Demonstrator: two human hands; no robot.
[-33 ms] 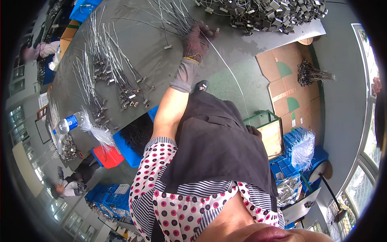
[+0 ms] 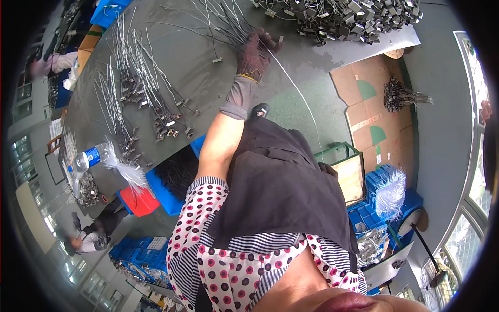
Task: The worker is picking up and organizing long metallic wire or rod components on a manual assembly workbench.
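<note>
My left hand (image 2: 254, 54), in a dark reddish work glove, is closed round a bundle of thin grey wires (image 2: 228, 26) at the table's near edge. Small metal connectors hang at some wire ends, and one connector (image 2: 217, 60) lies just left of the glove. From this hand a single white wire (image 2: 296, 91) runs down in a long curve to my right hand (image 2: 327, 169). That hand, dark-gloved and low beside the black apron, is mostly hidden; the wire's end meets it, so it seems to grip the wire.
Wires with connectors (image 2: 148, 88) lie spread across the grey table (image 2: 192, 78). A big heap of metal connectors (image 2: 358, 21) covers its far right. A water bottle (image 2: 86, 158) lies at left. Blue crates (image 2: 369, 218) and a green-framed stand (image 2: 348, 177) are at right; co-workers are at far left.
</note>
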